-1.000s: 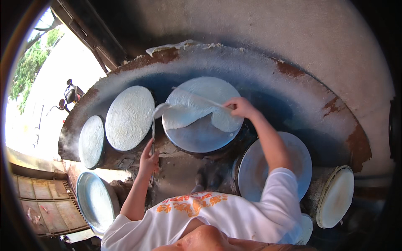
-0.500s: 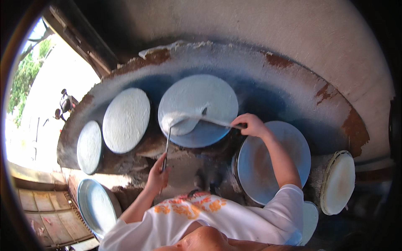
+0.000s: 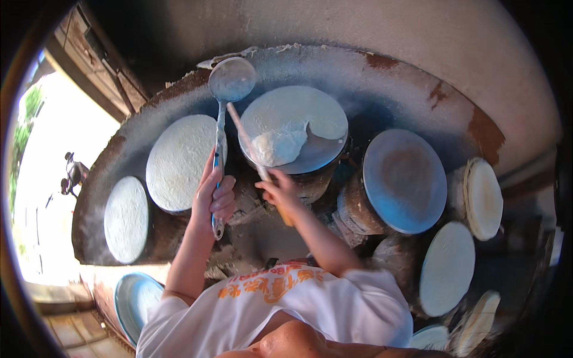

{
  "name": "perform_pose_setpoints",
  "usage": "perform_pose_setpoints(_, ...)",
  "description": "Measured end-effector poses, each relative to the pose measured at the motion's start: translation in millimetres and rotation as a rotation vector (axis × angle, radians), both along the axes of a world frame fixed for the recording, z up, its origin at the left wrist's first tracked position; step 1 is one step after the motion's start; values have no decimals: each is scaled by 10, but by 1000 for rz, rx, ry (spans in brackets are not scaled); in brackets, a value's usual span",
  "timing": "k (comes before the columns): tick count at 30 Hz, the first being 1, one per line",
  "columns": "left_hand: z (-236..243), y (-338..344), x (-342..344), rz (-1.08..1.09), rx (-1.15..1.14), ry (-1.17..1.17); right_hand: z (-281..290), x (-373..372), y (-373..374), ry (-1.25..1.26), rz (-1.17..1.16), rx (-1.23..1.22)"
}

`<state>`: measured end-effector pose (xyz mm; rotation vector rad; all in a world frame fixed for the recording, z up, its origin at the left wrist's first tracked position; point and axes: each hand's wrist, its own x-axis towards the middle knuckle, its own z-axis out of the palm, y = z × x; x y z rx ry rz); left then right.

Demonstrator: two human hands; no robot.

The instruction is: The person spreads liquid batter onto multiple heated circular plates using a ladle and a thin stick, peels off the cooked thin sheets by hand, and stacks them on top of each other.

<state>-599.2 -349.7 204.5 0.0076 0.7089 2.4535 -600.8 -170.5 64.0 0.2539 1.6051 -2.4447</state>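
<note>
My left hand [image 3: 213, 197] is closed around the handle of a metal ladle [image 3: 233, 79]. The ladle points away from me, its round bowl raised beside the far left of the middle griddle [image 3: 322, 154]. My right hand [image 3: 279, 194] grips a long thin stick-like tool [image 3: 242, 132], tan at its near end; its far end lies close to the ladle's handle. Below the stick, a thick white mound of batter [image 3: 279, 147] sits on the near left part of the griddle. A pale spread layer [image 3: 292, 104] covers the far part, with a ragged edge at the right.
Two batter-covered griddles [image 3: 182, 164] [image 3: 126, 219] stand to the left. On the right are a brown-stained griddle [image 3: 406, 179], a pale-topped one [image 3: 447, 268] and a stack of pale rounds [image 3: 483, 198]. A blue-white basin [image 3: 137, 301] sits at lower left. A curved wall ledge [image 3: 382, 80] runs behind.
The ladle has lifted from the batter and now points up and away. My right hand has moved left with the stick, from the griddle's right side to its near edge.
</note>
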Motion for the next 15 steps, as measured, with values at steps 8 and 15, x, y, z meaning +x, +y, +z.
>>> perform_pose_setpoints(8,-10,-805,191,-52,309,10,-780,150,-1204,-143,-630,-153)
perform_pose_setpoints(15,155,-1033,331,50,-68,286,-464,-174,-659,-155,-870,-62)
